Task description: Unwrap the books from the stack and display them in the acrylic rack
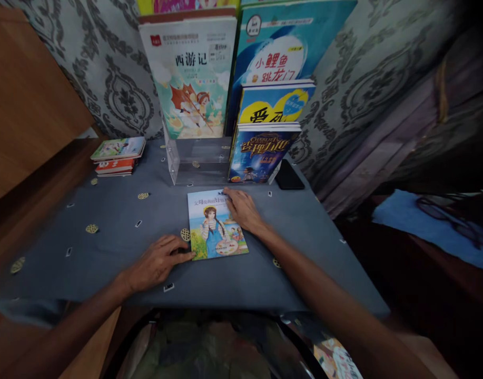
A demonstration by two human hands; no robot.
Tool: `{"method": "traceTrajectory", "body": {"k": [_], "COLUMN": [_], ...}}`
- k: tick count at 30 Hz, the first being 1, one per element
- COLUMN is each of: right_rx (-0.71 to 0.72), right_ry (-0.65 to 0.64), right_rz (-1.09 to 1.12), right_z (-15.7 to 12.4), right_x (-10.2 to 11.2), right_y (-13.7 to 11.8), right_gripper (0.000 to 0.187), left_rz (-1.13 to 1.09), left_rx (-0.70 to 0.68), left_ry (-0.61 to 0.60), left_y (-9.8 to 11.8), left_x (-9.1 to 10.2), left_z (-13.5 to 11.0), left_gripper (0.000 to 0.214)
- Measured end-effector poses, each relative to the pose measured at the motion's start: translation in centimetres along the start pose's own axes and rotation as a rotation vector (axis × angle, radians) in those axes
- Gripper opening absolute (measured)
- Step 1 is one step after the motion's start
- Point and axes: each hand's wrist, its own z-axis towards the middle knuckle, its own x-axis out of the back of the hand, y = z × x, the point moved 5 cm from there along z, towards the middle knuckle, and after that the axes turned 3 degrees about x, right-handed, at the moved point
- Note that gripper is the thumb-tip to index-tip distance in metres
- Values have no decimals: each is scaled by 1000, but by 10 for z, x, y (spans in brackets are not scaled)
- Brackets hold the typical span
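Note:
A picture book [215, 231] with a girl in blue overalls on its cover lies closed and flat on the grey tablecloth [118, 263], in front of a clear book stand. My left hand [158, 260] rests at the book's lower left corner, its index finger stretched out to the corner and the other fingers loosely bent. Across the upper right part of the cover lies my right hand [243, 209], fingers extended and pressing lightly on it. Neither hand is closed around anything.
The clear acrylic stand [194, 171] holds several upright books, among them a white-topped one [189, 79] and a dark blue one [260, 155]. A small pile of books [118, 150] sits at the back left. A black phone [289, 175] lies right of the stand, before a patterned curtain [118, 79].

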Motion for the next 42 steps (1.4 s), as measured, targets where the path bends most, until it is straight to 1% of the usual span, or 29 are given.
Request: {"method": "traceTrajectory", "body": {"k": [3, 6, 10, 14, 18, 20, 25, 30, 34, 38, 42], "right_rx": [-14, -19, -12, -15, -29, -35, -51, -74, -124, -165, -165], "right_ry": [-8, -9, 2, 8, -5, -2, 31, 94, 166, 230, 227], "right_rz": [2, 12, 27, 47, 78, 104, 243, 458, 565, 603, 569], "right_z": [0, -1, -1, 0, 0, 1, 1, 1, 2, 2, 0], "right_x": [-1, 0, 0, 0, 2, 3, 6, 11, 13, 12, 13], "right_y": [0, 0, 1, 1, 2, 4, 14, 22, 29, 35, 34], "right_gripper": [39, 38, 39, 40, 40, 41, 38, 35, 36, 37, 37], "left_rz": [7, 43, 119, 177, 204, 210, 172, 152, 188, 249, 280], "left_rx": [-10, -20, -42, -68, -115, -112, -94, -36, 59, 153, 273], "left_ry": [-27, -106, -226, -295, -310, -305, -281, -249, -264, -231, -180], "left_y": [2, 6, 14, 24, 37, 40, 38, 23, 0, -30, -58], "left_x": [1, -3, -16, -31, -46, -52, -57, -54, -54, -53, -49], "left_z": [7, 20, 43, 72, 99, 109, 117, 124, 141, 160, 174], "left_gripper": [49, 46, 41, 41, 43, 40, 36, 33, 37, 40, 42]}}
